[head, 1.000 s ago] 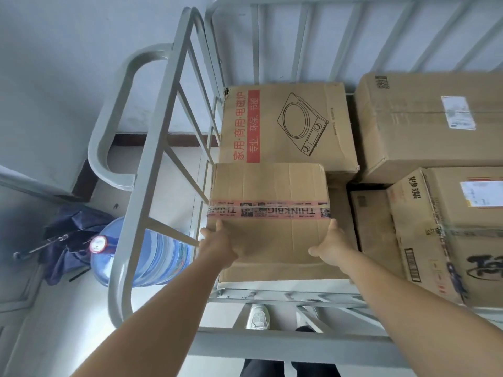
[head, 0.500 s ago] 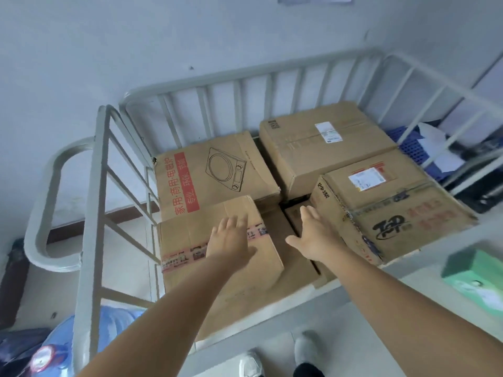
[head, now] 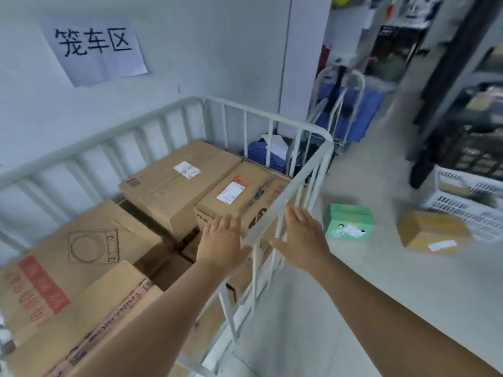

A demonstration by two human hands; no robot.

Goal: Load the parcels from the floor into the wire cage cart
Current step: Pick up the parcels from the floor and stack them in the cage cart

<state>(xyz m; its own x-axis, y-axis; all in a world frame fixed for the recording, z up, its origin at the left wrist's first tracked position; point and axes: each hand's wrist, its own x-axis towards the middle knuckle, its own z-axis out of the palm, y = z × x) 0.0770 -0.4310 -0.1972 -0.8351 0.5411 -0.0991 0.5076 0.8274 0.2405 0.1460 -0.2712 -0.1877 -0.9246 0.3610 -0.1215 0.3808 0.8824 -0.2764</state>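
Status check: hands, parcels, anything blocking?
Left hand and right hand open, empty. Green parcel and brown parcel on floor. Cart rail between the hands.

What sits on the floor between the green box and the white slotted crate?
In the head view, a brown parcel with a white label lies on the floor between the green box and the white slotted crate.

wire cage cart (head: 285,198): 1 | cardboard boxes in cart (head: 174,183): 4 on top, possibly more beneath | parcels on floor: 2, one green box (head: 349,220), one brown box (head: 431,235) | hands (head: 221,240): 2
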